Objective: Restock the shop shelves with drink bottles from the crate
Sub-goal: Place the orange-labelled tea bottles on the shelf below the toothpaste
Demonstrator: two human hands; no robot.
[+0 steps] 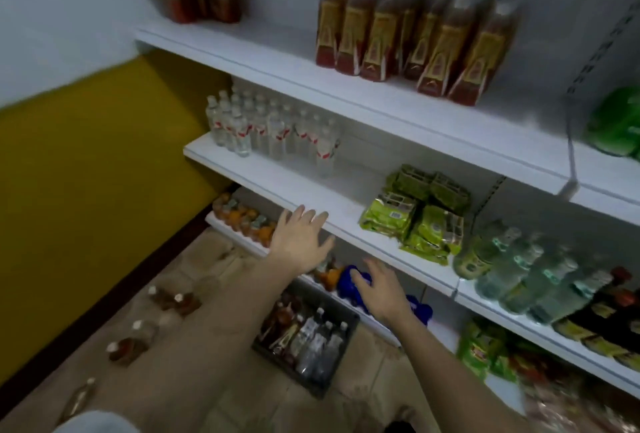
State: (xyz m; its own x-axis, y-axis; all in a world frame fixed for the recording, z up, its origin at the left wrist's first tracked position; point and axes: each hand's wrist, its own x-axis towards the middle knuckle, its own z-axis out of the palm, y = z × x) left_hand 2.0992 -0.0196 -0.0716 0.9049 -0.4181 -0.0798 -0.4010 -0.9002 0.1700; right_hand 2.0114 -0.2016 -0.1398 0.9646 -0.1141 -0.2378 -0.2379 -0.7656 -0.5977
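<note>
crate [341,368]: bottles [317,342] lying, caps toward shelf | left hand [300,242], right hand [379,288]: spread, empty

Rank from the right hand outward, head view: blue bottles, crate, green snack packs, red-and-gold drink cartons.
From the right hand:
1. Blue bottles, at its fingertips on the low shelf.
2. Crate, on the floor just below-left.
3. Green snack packs, shelf above.
4. Red-and-gold drink cartons, top shelf.

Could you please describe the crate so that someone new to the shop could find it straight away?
Look at the tiled floor below the white shelves. The dark crate sits against the bottom shelf, holding clear and brown bottles; the other floor bottles stand loose.
</note>
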